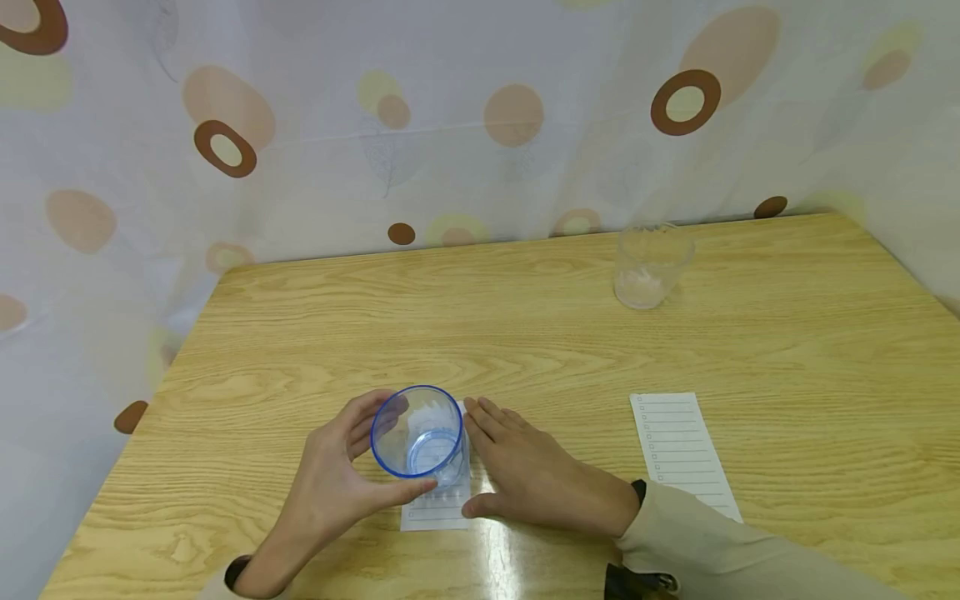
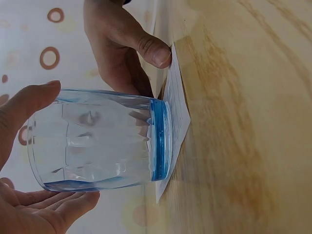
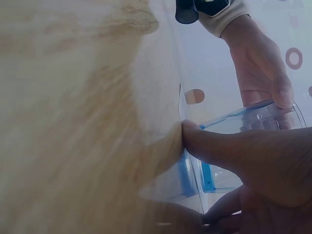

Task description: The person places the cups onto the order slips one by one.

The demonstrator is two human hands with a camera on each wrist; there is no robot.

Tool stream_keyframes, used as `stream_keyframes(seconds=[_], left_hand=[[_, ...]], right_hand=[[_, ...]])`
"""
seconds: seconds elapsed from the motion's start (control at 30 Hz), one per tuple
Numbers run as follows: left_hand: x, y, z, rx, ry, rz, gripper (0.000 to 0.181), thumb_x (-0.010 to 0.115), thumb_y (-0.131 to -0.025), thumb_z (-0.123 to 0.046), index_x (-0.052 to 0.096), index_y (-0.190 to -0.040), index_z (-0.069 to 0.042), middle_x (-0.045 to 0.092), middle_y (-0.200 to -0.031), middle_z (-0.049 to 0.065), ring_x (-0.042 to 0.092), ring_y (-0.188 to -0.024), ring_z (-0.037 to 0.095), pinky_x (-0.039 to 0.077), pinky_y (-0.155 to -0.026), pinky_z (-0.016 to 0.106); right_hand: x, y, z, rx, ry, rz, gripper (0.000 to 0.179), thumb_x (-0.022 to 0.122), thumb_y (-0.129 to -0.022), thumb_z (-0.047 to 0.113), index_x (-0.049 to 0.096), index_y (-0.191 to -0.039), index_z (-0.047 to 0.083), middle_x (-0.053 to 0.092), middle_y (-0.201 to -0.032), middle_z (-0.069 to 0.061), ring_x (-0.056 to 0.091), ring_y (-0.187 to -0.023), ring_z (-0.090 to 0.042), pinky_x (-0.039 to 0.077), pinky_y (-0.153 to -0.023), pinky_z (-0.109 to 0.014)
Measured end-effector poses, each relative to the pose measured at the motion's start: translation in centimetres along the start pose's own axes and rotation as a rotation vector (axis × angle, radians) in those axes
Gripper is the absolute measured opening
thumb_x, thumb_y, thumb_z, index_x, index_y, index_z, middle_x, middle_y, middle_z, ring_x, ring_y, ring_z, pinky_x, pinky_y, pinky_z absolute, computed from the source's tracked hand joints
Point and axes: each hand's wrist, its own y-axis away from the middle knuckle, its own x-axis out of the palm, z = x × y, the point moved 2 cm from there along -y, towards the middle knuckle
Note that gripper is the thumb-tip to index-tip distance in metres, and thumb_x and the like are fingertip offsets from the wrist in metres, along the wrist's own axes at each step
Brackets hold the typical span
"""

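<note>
A clear drinking glass with a blue rim and a bluish base stands on a lined paper slip. My left hand grips it from the left, the thumb on the near side and the fingers round the far side. On the slip's right edge rests my right hand, its fingers extended and its thumb apart. In the left wrist view the glass base sits on the paper, whose near corner lifts slightly off the table. In the right wrist view the right thumb touches down beside the base.
A second clear glass stands near the table's back edge, right of centre. Another lined checklist slip lies to the right, partly under the right sleeve. A patterned curtain hangs behind the wooden table.
</note>
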Motion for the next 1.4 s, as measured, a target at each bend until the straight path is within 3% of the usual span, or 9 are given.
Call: stream_keyframes(seconds=[0.3,0.63,0.87,1.1,1.4], left_hand=[[0.4,0.2,0.2,-0.006,-0.001,-0.021,0.085,0.094,-0.059,-0.021,0.051,-0.13,0.001,0.061,-0.126,0.013,0.06,-0.115,0.029,0.048,-0.095,0.037],[0.8,0.4,0.3,0.078,-0.033,-0.047,0.083,0.093,-0.062,-0.022,0.052,-0.129,0.002,0.063,-0.124,0.013,0.062,-0.112,0.029,0.049,-0.093,0.036],[0.8,0.6,0.3,0.091,-0.046,-0.038,0.085,0.092,-0.064,-0.024,0.049,-0.134,0.002,0.06,-0.128,0.013,0.06,-0.115,0.029,0.048,-0.095,0.035],[0.6,0.8,0.1,0.1,-0.081,-0.035,0.092,0.091,-0.065,-0.024,0.044,-0.141,0.0,0.053,-0.138,0.012,0.052,-0.126,0.027,0.043,-0.1,0.031],[0.3,0.6,-2.0,0.288,-0.134,-0.1,0.086,0.088,-0.068,-0.012,0.046,-0.143,-0.012,0.052,-0.139,-0.001,0.05,-0.128,0.023,0.045,-0.1,0.039]], right_hand=[[-0.1,0.1,0.1,-0.016,0.003,-0.013,0.097,0.07,-0.082,0.052,0.032,-0.144,-0.011,0.022,-0.155,-0.024,0.019,-0.144,-0.036,0.024,-0.115,-0.046],[0.0,0.1,0.0,-0.015,-0.005,-0.018,0.097,0.071,-0.081,0.051,0.031,-0.145,-0.011,0.021,-0.155,-0.024,0.018,-0.144,-0.036,0.024,-0.115,-0.046],[-0.1,0.1,0.0,-0.015,-0.003,-0.013,0.097,0.07,-0.082,0.052,0.032,-0.144,-0.011,0.022,-0.155,-0.024,0.019,-0.144,-0.036,0.023,-0.115,-0.046],[-1.0,0.8,-0.6,0.069,-0.096,-0.01,0.093,0.069,-0.085,0.049,0.03,-0.146,-0.008,0.02,-0.157,-0.02,0.017,-0.144,-0.036,0.023,-0.114,-0.049],[-5.0,2.6,-3.5,0.129,-0.088,-0.136,0.089,0.069,-0.087,0.045,0.031,-0.145,-0.011,0.022,-0.155,-0.024,0.022,-0.142,-0.04,0.032,-0.108,-0.054]])
